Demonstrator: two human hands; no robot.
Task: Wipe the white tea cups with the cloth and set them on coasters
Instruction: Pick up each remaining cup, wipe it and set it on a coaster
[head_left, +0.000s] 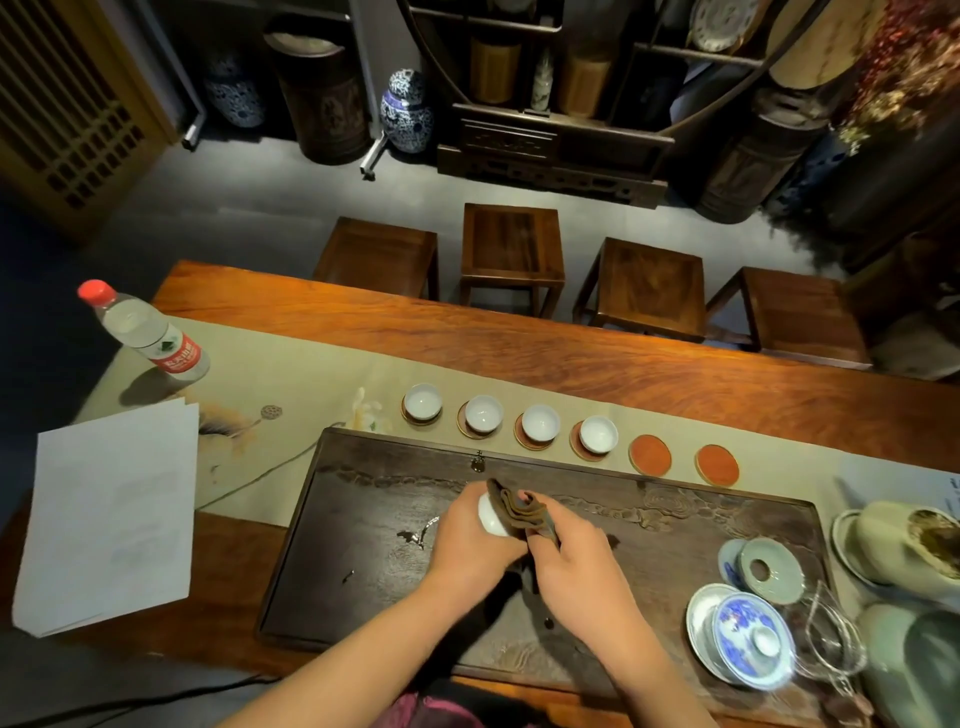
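Note:
My left hand (470, 545) grips a white tea cup (491, 515) over the dark wooden tea tray (363, 525). My right hand (574, 564) presses a brown cloth (519, 512) against that cup. Behind the tray, several white cups stand on round coasters in a row, the leftmost cup (422, 401) and the rightmost cup (598, 434). Right of them lie two bare orange coasters, one coaster (650, 454) and another coaster (717, 465).
A water bottle (145, 332) and a sheet of paper (111, 514) sit at the left. A blue-and-white lidded bowl (748, 639), a celadon strainer (769, 569), a glass pitcher (831, 639) and green vessels (904, 545) crowd the right. Wooden stools (511, 254) stand behind the table.

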